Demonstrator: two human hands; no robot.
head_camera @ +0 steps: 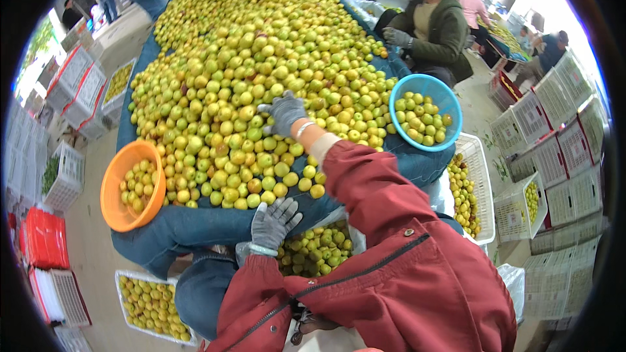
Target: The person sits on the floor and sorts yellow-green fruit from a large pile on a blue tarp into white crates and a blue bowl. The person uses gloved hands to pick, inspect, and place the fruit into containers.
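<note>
A broad heap of yellow-green jujubes [230, 88] covers a table draped in dark blue cloth [195, 222]. My right hand [286, 115], in a grey glove, reaches over the middle of the heap. Its visible fingers are spread and touch the fruit; the palm side is hidden. At the near edge, my left hand [275, 225], also gloved, rests with fingers apart on the cloth and holds nothing visible. An orange plastic basket [108, 190] partly filled with jujubes stands at the left corner. On the right corner is a blue plastic basket [457, 112] with more jujubes.
Below the near edge are loose jujubes [318, 252], partly hidden by my sleeve. A white crate [481, 181] of fruit stands at right, a lined crate [124, 298] at lower left. Stacked crates [570, 156] line the right side. A gloved co-worker [430, 29] sits beyond the blue basket.
</note>
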